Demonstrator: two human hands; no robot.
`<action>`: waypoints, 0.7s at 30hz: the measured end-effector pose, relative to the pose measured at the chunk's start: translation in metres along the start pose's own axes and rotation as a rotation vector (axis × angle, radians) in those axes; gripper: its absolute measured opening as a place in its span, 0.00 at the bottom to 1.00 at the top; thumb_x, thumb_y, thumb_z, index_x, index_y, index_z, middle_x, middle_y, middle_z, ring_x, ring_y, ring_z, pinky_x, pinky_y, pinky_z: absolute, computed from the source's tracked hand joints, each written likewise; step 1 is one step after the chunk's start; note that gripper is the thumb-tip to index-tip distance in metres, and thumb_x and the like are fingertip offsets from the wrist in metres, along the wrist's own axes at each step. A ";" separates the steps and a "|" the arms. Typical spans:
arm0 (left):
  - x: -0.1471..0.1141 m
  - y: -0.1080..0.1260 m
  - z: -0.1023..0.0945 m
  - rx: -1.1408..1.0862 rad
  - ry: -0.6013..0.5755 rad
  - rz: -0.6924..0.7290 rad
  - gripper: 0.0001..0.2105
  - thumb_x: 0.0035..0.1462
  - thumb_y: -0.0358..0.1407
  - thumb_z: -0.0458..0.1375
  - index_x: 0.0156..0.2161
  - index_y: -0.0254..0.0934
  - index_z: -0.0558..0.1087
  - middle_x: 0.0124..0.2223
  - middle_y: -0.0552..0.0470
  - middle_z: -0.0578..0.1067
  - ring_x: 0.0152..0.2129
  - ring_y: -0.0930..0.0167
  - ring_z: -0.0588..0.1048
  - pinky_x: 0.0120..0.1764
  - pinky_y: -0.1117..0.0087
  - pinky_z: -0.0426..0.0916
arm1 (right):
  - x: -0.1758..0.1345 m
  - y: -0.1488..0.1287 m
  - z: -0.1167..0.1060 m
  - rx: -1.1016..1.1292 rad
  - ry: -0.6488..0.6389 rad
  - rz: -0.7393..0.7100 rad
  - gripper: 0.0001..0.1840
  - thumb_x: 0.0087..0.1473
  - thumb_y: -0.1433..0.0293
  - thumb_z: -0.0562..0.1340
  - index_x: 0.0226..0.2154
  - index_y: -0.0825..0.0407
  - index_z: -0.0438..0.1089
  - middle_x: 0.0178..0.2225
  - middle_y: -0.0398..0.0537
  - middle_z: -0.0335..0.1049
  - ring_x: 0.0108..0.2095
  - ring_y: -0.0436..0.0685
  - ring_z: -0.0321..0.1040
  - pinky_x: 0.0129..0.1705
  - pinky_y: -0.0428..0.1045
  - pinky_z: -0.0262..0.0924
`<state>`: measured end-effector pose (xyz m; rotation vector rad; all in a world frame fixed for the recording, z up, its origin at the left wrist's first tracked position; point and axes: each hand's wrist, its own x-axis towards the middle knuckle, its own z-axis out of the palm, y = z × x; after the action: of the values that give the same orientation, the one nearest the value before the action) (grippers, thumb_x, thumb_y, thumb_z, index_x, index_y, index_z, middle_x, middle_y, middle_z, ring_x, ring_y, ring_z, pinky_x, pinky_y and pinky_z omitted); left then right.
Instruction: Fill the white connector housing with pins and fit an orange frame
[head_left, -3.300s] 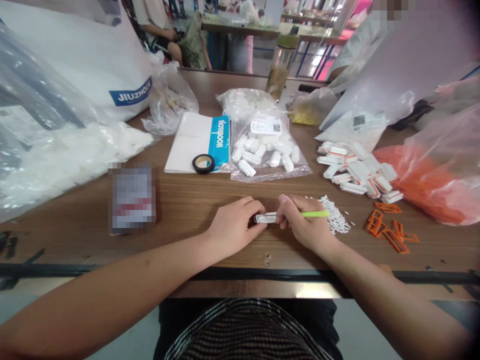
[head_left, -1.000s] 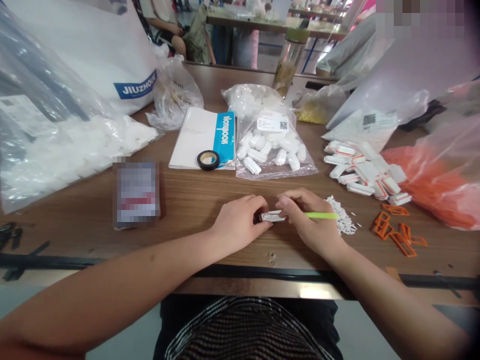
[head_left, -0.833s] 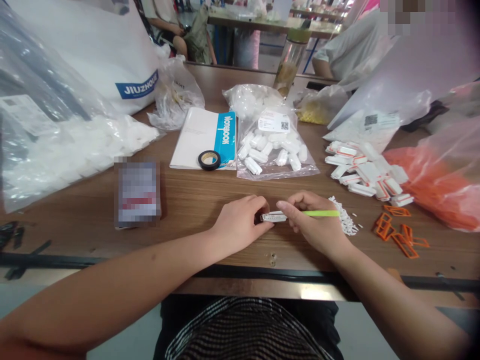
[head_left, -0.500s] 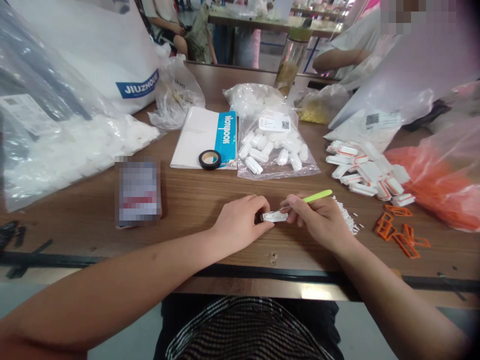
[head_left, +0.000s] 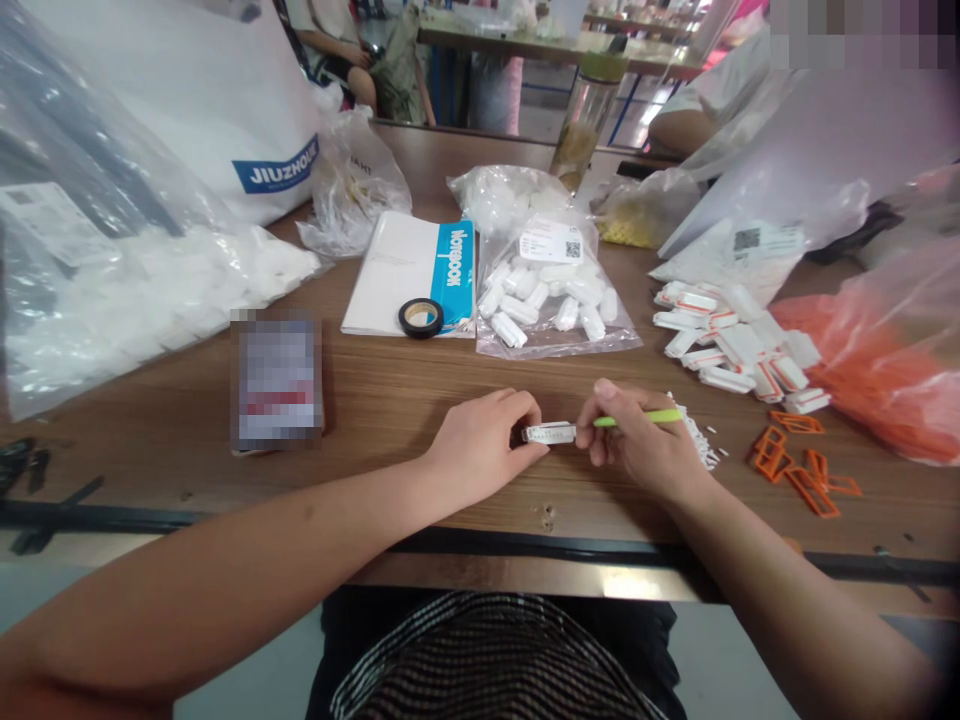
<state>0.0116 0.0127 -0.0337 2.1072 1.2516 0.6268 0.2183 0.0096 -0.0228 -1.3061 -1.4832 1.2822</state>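
Between the thumb and fingers of my left hand (head_left: 487, 436) is one end of a small white plastic piece (head_left: 549, 433), held low over the table with a row of tiny marks or slots on its face. My right hand (head_left: 637, 435) is closed around a thin tool with a lime-green handle (head_left: 660, 416); its tip is hidden by the fingers. The right fingertips are close to the free end of the white piece. Beside the right hand lies a heap of tiny white parts (head_left: 697, 435), partly covered by that hand.
Orange frames (head_left: 810, 490) and a pile of white pieces with orange edges (head_left: 727, 345) lie to the right, near a bag of orange parts (head_left: 877, 350). Ahead are a bag of white pieces (head_left: 555, 290), a notebook (head_left: 386, 275) and a tape roll (head_left: 421, 318). A large bag (head_left: 150, 300) stands left.
My right hand has drawn back slightly to the right, and the green tool has tipped from slanting upward to nearly level. The left hand and white piece stay in place.
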 end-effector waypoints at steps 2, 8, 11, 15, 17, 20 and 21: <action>0.000 0.000 0.000 -0.001 -0.004 0.000 0.07 0.53 0.36 0.64 0.35 0.40 0.70 0.31 0.58 0.71 0.27 0.73 0.68 0.30 0.69 0.59 | 0.000 0.000 0.000 -0.029 0.048 0.009 0.28 0.61 0.51 0.55 0.21 0.53 0.69 0.17 0.44 0.68 0.14 0.47 0.61 0.17 0.45 0.54; 0.000 0.002 -0.001 0.006 -0.017 -0.012 0.06 0.53 0.35 0.64 0.34 0.40 0.70 0.31 0.58 0.71 0.26 0.73 0.68 0.30 0.69 0.58 | 0.002 -0.006 0.001 -0.081 0.146 -0.080 0.30 0.63 0.52 0.53 0.16 0.51 0.66 0.13 0.41 0.60 0.16 0.46 0.56 0.19 0.45 0.51; 0.000 0.003 -0.001 0.009 -0.021 -0.016 0.06 0.53 0.36 0.63 0.34 0.40 0.71 0.31 0.57 0.71 0.26 0.73 0.68 0.30 0.69 0.58 | 0.002 -0.007 0.003 -0.137 0.126 -0.100 0.31 0.63 0.52 0.53 0.16 0.51 0.65 0.14 0.42 0.60 0.17 0.47 0.56 0.21 0.46 0.53; 0.000 0.002 -0.001 0.006 -0.021 -0.009 0.06 0.53 0.36 0.64 0.34 0.40 0.70 0.31 0.57 0.71 0.26 0.73 0.68 0.30 0.69 0.58 | 0.002 -0.007 0.007 -0.137 0.127 -0.087 0.31 0.62 0.52 0.54 0.15 0.52 0.65 0.13 0.42 0.60 0.16 0.47 0.55 0.20 0.46 0.51; 0.000 0.002 -0.001 0.005 -0.018 -0.006 0.06 0.53 0.36 0.64 0.35 0.40 0.70 0.31 0.58 0.71 0.26 0.73 0.68 0.30 0.69 0.58 | 0.003 -0.005 0.008 -0.126 0.128 -0.071 0.31 0.62 0.51 0.54 0.15 0.52 0.65 0.13 0.41 0.59 0.15 0.47 0.54 0.19 0.46 0.50; 0.000 0.002 0.000 0.006 -0.016 -0.006 0.06 0.53 0.36 0.64 0.35 0.40 0.70 0.31 0.58 0.71 0.26 0.73 0.68 0.30 0.69 0.59 | 0.003 -0.002 0.007 -0.094 0.155 -0.055 0.30 0.62 0.52 0.54 0.15 0.52 0.66 0.13 0.41 0.59 0.15 0.47 0.54 0.18 0.45 0.49; 0.000 0.002 0.000 0.006 -0.017 -0.007 0.06 0.53 0.36 0.63 0.35 0.40 0.70 0.31 0.58 0.72 0.26 0.73 0.68 0.30 0.69 0.59 | 0.003 -0.002 0.006 -0.083 0.166 -0.052 0.30 0.62 0.52 0.54 0.16 0.52 0.66 0.13 0.41 0.59 0.15 0.47 0.54 0.18 0.45 0.49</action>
<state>0.0125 0.0121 -0.0325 2.1084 1.2525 0.6010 0.2115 0.0113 -0.0227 -1.3832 -1.4565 1.0623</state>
